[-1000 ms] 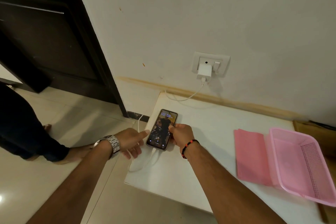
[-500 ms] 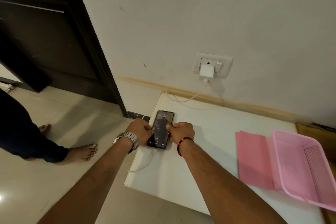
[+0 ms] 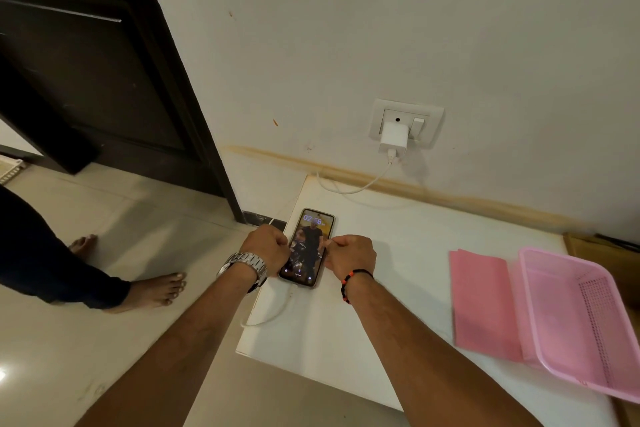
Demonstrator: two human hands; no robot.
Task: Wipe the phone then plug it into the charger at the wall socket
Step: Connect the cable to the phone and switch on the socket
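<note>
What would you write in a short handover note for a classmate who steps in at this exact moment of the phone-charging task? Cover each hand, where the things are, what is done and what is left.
Left hand: fingers curled, gripping the phone's left edge.
Right hand: fingers curled, pinching the phone's right edge.
Phone: flat on the white table, screen lit, face up.
Charger: seated in the wall socket; its white cable loops round to the phone's near end and looks plugged in.
Pink cloth: folded on the table beside the pink basket.
Done: apparently wiping and plugging in.
Left: let go; confirm it is charging.
</note>
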